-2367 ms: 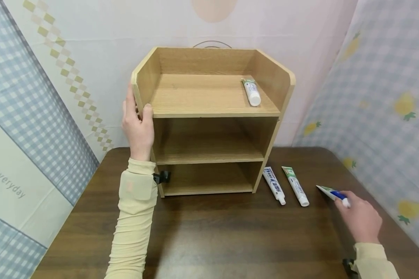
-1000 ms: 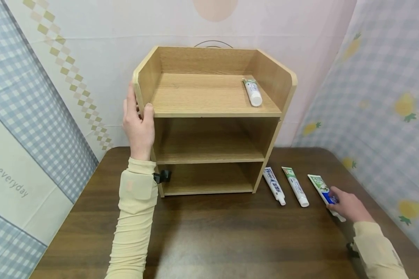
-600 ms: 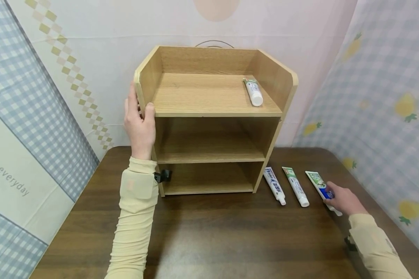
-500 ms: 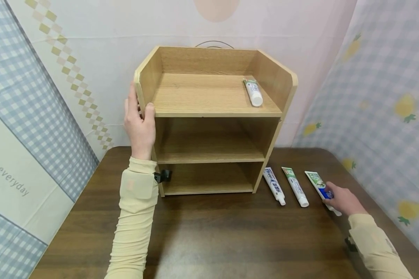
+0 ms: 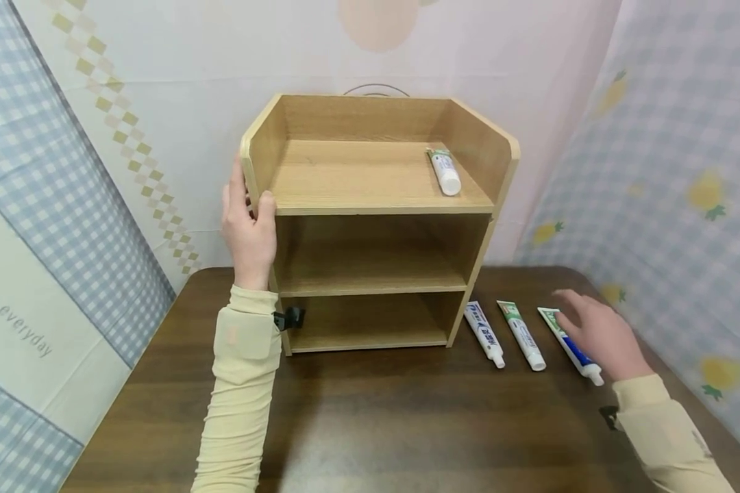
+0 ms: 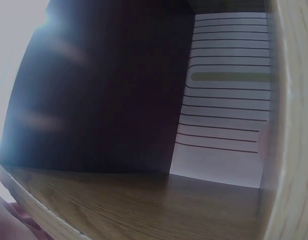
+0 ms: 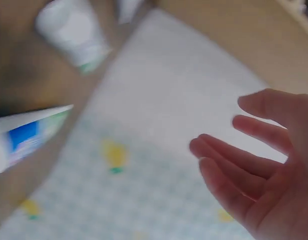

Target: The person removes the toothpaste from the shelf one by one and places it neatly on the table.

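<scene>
My left hand [image 5: 249, 236] holds the left side panel of a light wooden shelf [image 5: 358, 171], thumb at the front edge and fingers along the outer face. In the left wrist view, only a bit of that hand shows at the lower left, by the panel's edge. Above a toothpaste tube with green and blue print [image 5: 575, 350] hovers my right hand [image 5: 607, 335], fingers spread and nothing in them. The right wrist view shows that tube [image 7: 28, 137] apart from the hand. Left of it lie a green-ended toothpaste tube [image 5: 523, 337] and a white-and-blue one [image 5: 484, 334], roughly parallel.
Another toothpaste tube [image 5: 445, 172] lies on the shelf's top board, near the right panel. All stands on a dark brown wooden table [image 5: 370, 418]. Behind is a pale cloth backdrop [image 5: 222, 103], with a checked pineapple-print cloth [image 5: 684, 171] close along the right.
The right hand has set down the green-and-blue toothpaste tube at the right of the row, let go and risen. The left hand keeps its hold on the shelf. The head view has tilted slightly.
</scene>
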`<state>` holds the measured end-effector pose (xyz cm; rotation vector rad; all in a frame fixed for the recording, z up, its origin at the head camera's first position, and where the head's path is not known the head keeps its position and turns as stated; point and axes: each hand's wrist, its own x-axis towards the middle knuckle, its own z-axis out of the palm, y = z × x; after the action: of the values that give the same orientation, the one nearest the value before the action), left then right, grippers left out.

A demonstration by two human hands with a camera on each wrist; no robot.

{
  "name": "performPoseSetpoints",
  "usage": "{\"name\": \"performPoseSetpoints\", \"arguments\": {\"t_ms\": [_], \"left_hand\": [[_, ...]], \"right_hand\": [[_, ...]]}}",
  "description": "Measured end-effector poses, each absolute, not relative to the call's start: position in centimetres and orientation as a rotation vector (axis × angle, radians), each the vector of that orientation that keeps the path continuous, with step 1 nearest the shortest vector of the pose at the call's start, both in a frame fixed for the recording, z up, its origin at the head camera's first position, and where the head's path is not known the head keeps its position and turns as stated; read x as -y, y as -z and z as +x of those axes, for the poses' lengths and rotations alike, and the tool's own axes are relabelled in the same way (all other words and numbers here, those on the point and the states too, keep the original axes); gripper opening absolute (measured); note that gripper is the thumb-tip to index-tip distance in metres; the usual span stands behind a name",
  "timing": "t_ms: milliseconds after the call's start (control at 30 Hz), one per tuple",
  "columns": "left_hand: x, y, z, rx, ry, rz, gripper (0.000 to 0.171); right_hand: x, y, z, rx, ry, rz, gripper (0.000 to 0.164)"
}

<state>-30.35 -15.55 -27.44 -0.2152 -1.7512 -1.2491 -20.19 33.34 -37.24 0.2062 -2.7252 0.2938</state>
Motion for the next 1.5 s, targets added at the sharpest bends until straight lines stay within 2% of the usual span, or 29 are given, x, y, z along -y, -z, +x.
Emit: {"name": "performPoseSetpoints", "arguments": {"t_ms": [267,1000,1500], "left_hand": [[15.3,27.3,-30.4,1.786,1.289,-0.206,0.064],[15.5,27.4,-30.2,1.773,1.293,-0.22,0.063],[15.5,27.4,-30.4,1.765,1.315,-0.221,0.064]], "right_hand": [[-27.9,33.6,-19.9,2.382,-0.279,0.343,0.034],[-19.6,27.9,-21.4,2.05,-0.448,0.608,0.035],[-16.3,24.1,-25.9,2.1,-0.419,0.633,0.032]]}}
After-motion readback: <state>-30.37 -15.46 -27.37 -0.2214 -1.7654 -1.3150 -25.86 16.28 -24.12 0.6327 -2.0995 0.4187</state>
